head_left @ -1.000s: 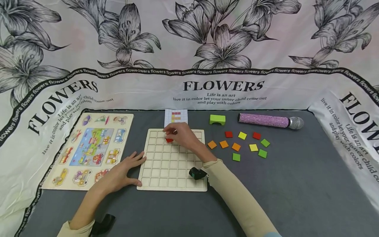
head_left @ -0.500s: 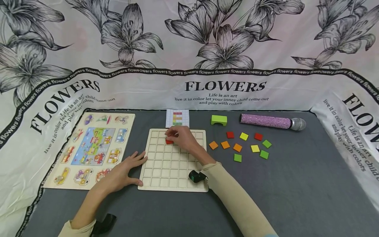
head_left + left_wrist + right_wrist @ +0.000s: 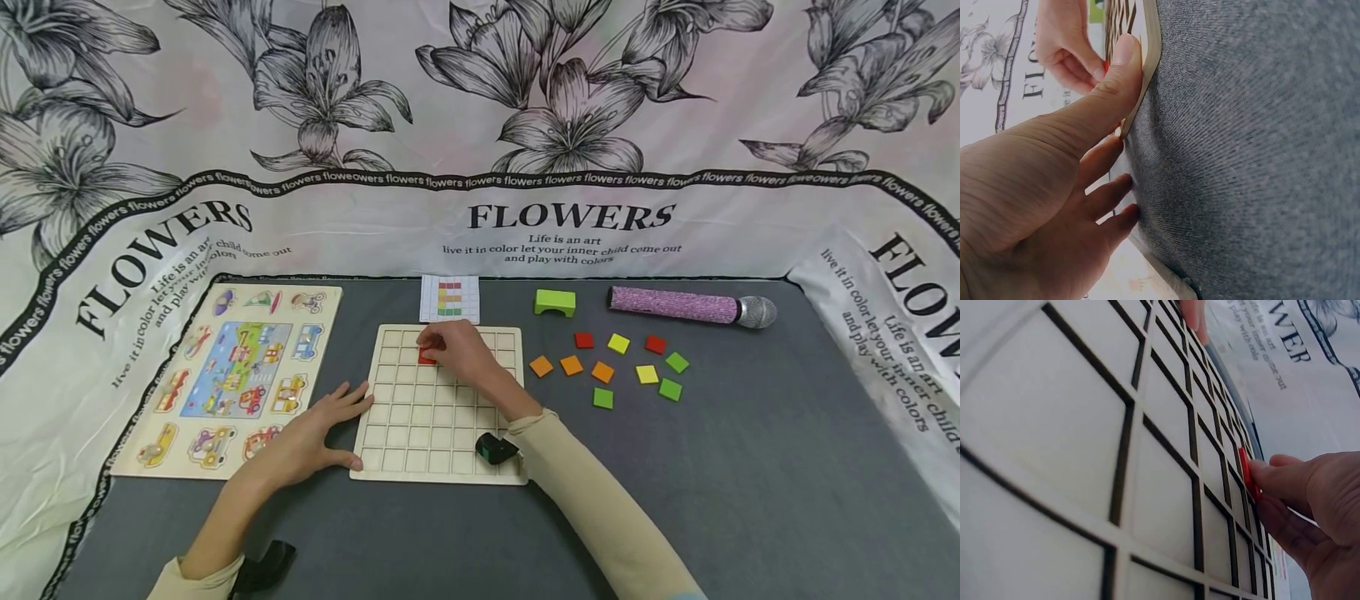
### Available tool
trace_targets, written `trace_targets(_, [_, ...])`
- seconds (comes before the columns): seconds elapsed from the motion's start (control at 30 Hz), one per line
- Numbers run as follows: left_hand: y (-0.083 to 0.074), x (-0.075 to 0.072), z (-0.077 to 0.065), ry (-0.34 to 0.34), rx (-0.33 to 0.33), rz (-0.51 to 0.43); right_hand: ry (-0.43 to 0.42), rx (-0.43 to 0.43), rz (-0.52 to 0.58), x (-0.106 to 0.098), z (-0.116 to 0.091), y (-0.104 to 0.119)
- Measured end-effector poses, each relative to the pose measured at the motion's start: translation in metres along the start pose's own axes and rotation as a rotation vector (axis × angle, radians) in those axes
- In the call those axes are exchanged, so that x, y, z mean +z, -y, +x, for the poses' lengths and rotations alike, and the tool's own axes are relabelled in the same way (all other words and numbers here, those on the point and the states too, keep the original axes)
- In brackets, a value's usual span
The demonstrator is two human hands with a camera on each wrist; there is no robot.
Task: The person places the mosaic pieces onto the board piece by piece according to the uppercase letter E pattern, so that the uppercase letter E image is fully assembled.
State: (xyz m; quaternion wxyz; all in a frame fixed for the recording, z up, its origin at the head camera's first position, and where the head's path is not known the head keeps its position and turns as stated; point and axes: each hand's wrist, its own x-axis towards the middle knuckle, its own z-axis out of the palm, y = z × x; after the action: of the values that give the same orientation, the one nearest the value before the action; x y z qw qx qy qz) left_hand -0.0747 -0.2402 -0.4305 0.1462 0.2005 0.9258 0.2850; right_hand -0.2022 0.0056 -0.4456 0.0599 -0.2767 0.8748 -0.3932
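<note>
We are seeing the right hand (image 3: 459, 346) hanging over the pale grid board (image 3: 420, 437), with its tan sleeve (image 3: 600, 500) slanting up from the bottom right. Its thumb and fingers are pinching a small red tile (image 3: 426, 357) — the tile is sitting near the board's far left corner, but we cannot tell if it is lying flat in a square. The left hand (image 3: 311, 433) is clutching nothing; its fingers are lying loose and spread, touching the board's left edge, and its thumb is resting by the near left corner. Under it all, we are seeing a grey cloth (image 3: 750, 467). A picture puzzle (image 3: 210, 367) is lying on the left, and a card (image 3: 450, 298) with colored squares is lying just behind the board. To the right, we are counting ten loose tiles (image 3: 602, 372) — red, yellow, orange and green. A green block (image 3: 555, 303) and a sparkly pink microphone (image 3: 675, 306) are resting behind them. A white sheet (image 3: 360, 229) with big gray flowers and the word FLOWERS is filling the back and both sides.
</note>
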Motion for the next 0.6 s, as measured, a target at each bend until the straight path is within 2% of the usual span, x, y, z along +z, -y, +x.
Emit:
trace_targets(0.2, [-0.002,-0.001,0.000,-0.006,0.007,0.012,0.034,0.015,0.039,-0.007,-0.003,0.004])
trace_targets(0.37, [-0.003,0.000,0.000,0.000,0.014,0.000,0.115,0.047,0.077,-0.028,-0.011,0.005])
trace_targets(0.47, [-0.002,0.001,0.000,-0.005,0.005,-0.006,0.110,0.061,0.098,-0.044,-0.019,0.002])
trace_targets(0.6, [-0.001,0.000,0.000,-0.002,0.003,-0.012,0.056,0.069,0.114,-0.066,-0.031,-0.012])
